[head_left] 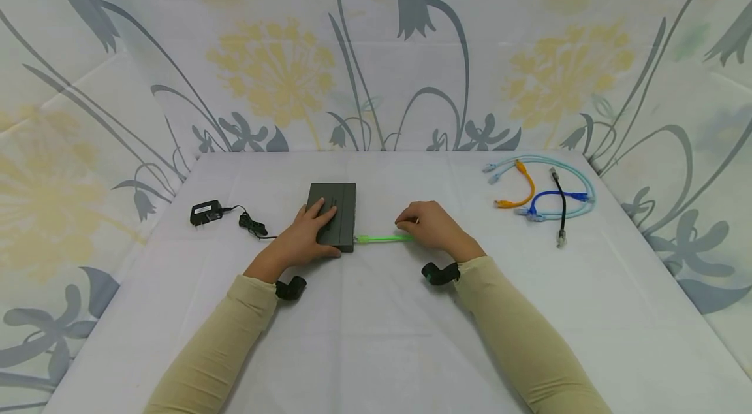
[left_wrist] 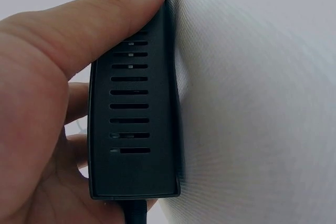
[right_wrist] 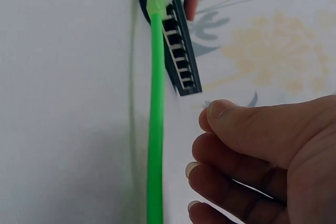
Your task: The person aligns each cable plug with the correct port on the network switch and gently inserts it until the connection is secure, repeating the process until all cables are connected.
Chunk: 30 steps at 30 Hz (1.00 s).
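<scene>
A dark grey network switch (head_left: 344, 205) lies on the white-covered table. My left hand (head_left: 301, 238) grips it, with fingers spread over its top and the thumb (left_wrist: 115, 17) along its slotted near side. A green Ethernet cable (right_wrist: 156, 108) has its plug (right_wrist: 156, 4) in the end port of the switch's right side; several other ports show no plug. Beside the cable is my right hand (head_left: 437, 226), thumb and fingers loosely bent, holding nothing. The right wrist view shows a gap between this hand and the cable. In the head view, the hand hides the cable's far end.
Left of the switch lies a black power adapter (head_left: 205, 212) with a bundled cord (head_left: 252, 224) leading toward it. At the back right are a light blue cable (head_left: 589, 179), an orange cable (head_left: 531, 185), a blue cable (head_left: 549, 192) and a black cable (head_left: 563, 205).
</scene>
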Available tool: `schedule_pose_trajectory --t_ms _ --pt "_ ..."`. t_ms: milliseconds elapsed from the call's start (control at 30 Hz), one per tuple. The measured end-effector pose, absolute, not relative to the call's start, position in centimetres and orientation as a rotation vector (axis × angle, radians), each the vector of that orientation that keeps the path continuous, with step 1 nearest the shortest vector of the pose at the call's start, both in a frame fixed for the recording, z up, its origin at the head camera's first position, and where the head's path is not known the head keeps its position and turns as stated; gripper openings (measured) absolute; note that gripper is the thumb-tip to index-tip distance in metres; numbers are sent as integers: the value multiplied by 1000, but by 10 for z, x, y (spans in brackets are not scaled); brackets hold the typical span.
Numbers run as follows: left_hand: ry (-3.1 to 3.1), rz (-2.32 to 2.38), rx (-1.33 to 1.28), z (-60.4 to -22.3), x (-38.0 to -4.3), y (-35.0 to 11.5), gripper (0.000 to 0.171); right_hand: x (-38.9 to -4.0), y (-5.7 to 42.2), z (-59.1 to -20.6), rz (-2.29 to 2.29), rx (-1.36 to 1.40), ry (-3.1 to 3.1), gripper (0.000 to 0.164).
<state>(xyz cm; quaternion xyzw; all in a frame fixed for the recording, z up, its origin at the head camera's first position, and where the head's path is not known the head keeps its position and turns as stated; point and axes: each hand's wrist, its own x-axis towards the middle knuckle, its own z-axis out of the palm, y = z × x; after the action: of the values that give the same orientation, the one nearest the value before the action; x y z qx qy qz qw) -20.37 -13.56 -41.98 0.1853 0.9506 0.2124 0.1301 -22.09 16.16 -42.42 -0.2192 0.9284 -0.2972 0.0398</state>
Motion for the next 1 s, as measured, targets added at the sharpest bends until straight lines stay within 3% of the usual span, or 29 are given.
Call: schedule_pose_trajectory --t_ms 1000 --pt "2770 620 542 -422 -205 -136 97 -235 243 -412 -929 -389 2970 24"
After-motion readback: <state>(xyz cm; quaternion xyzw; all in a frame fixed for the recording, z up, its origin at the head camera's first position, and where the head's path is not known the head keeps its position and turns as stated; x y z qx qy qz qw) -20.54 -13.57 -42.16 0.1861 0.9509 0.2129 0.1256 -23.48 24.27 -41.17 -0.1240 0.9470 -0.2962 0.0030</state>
